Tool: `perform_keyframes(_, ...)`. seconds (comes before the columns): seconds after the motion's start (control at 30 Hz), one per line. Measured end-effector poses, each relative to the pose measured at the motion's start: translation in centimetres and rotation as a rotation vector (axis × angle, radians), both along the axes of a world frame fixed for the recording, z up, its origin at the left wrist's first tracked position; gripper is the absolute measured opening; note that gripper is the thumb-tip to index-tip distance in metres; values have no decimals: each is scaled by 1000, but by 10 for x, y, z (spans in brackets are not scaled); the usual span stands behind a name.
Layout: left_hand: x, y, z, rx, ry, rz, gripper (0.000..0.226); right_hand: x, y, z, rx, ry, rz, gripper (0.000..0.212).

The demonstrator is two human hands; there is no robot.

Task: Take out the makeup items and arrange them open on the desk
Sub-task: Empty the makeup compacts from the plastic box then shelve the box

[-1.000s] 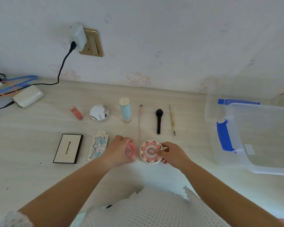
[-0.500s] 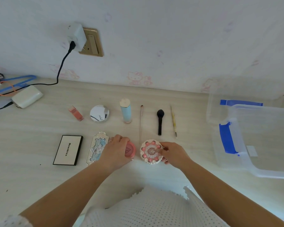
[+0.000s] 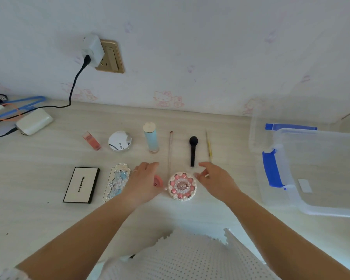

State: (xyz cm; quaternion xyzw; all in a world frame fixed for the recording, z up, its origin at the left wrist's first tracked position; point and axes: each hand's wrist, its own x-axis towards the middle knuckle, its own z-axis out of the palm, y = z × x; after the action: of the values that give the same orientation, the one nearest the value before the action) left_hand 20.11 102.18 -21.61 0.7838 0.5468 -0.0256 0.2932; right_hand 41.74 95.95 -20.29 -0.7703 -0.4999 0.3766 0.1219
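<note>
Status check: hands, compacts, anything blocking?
Left hand open, over pink compact. Right hand open, beside round decorated compact, not touching. Both compacts lidded, on desk. Nothing in the way.

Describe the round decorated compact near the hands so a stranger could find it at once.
Start at the clear storage bin on the desk's right side and look left along the near row. Between the right hand and left hand lies the round compact. Unlike the plain white compact behind, it is ringed with pink and white beads.
</note>
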Motion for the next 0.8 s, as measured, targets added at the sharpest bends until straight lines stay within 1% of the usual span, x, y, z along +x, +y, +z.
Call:
perform_keyframes(0.07,13,3,18,16,-124,10,64,8,3,16,114,52,-54,44)
perform_keyframes(0.13,32,6,40,-1,-295,25,55,19,5,35,215,126,-123,38)
perform_keyframes(0.2,50,9,64,-25,-446,41,47,26,8,51,272,228,-175,34)
perform_keyframes(0.27,79,12,87,8,-539,33,45,43,5,71,349,324,-231,26)
perform_keyframes(0.33,105,15,107,48,-595,38,46,60,3,88,414,370,-268,19)
perform_keyframes(0.47,157,16,131,12,-678,69,46,115,-11,121,513,358,-295,26)
perform_keyframes(0.57,193,14,134,-36,-711,97,43,168,-23,137,565,311,-353,30)
perform_keyframes(0.67,222,12,128,-54,-699,140,44,223,-35,139,578,244,-406,28)
perform_keyframes(0.73,241,13,120,-94,-690,176,45,259,-40,135,550,200,-419,25)
perform_keyframes(0.8,254,14,111,-142,-675,212,45,288,-42,128,504,159,-414,29)
